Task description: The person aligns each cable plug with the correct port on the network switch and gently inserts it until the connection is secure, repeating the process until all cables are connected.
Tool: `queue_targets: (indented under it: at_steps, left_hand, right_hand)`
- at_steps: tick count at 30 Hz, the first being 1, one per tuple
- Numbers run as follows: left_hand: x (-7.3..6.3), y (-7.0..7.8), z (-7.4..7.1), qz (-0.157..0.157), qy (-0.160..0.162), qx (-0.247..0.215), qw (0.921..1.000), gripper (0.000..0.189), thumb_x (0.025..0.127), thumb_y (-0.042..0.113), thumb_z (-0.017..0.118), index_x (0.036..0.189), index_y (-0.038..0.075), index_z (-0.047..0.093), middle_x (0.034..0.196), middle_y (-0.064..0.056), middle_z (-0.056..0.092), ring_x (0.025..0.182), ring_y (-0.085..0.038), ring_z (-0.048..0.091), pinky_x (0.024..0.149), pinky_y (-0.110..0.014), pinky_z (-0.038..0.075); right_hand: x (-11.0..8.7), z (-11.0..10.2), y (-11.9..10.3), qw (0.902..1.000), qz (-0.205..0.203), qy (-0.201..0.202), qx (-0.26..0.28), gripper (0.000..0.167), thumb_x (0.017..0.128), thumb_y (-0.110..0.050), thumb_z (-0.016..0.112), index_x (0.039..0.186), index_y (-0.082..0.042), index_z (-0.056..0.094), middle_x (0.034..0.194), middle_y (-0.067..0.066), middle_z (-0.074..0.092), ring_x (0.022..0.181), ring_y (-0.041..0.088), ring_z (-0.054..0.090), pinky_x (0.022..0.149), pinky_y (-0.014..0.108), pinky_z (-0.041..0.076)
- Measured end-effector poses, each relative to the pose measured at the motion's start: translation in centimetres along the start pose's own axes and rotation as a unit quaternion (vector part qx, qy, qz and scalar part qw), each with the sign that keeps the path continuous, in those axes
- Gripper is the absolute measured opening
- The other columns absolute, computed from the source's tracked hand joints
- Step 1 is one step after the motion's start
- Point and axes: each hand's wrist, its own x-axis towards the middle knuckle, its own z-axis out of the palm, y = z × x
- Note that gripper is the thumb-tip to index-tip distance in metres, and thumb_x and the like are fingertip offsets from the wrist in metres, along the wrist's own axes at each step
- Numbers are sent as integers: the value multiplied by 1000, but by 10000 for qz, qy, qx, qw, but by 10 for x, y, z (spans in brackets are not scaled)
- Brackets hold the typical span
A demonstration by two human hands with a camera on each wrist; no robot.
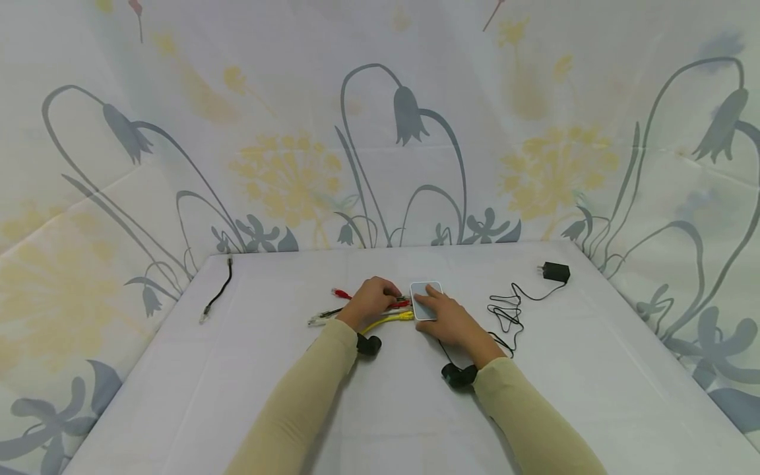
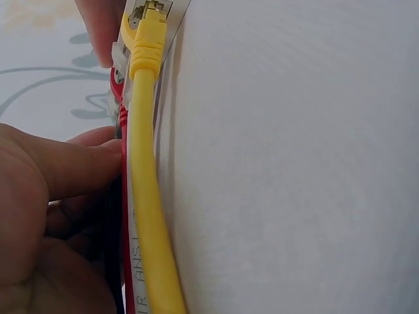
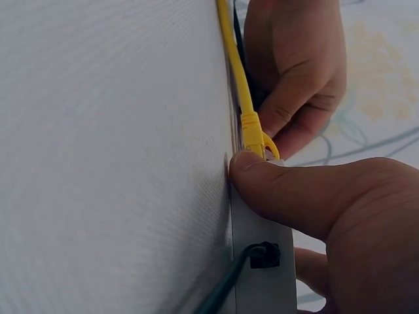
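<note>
A small white network switch with a grey top lies mid-table. My right hand holds it, thumb on the near side and fingers over the top. A yellow network cable has its plug in the switch's left side, at the near end. Red and white cables run beside it, their plug ends at that side too. My left hand pinches a black network cable close to its plug, just left of the switch. The yellow and red cables partly hide the fingertips. A thin dark power lead enters the switch's right side.
A short black network cable with clear plugs lies far left. A black power adapter stands at the back right, its thin cord loosely coiled toward the switch. Loose cable ends, one with a red plug, lie left of my left hand.
</note>
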Motion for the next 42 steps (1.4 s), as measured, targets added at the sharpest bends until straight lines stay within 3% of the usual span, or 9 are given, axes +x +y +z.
queue_targets:
  at_steps: [17,24,33,42]
  left_hand:
    - [3,2,1,62,-25,125,9999,19,94,10,59,106,10,74,105,-4,71,99,-16,61,93,-35,50]
    - [2,3,0,-63,-40,126,9999,19,95,12,59,108,12,73,108,-4,70,103,-19,61,96,-38,49]
    - [-2,0,2,78,-55,278,9996,20,96,13,57,110,12,71,109,-3,69,106,-19,61,97,-37,48]
    - [-8,-5,-4,62,-36,500,9987,21,96,14,57,112,13,70,108,-4,68,100,-18,59,96,-37,48]
  right_hand:
    - [-1,-3,0,9999,3,-19,99,61,91,-32,66,147,-21,44,160,12,23,144,43,27,110,62,29]
    - [-1,-3,2,9999,-73,19,141,61,91,-31,66,147,-21,44,161,12,23,144,44,26,110,62,28]
    - [-3,-3,-1,9995,-52,-9,302,60,91,-30,66,147,-21,44,161,12,23,144,43,25,112,61,28]
    - [-4,-5,2,9996,-150,-30,242,61,91,-33,66,147,-22,43,161,11,22,145,42,24,112,60,28]
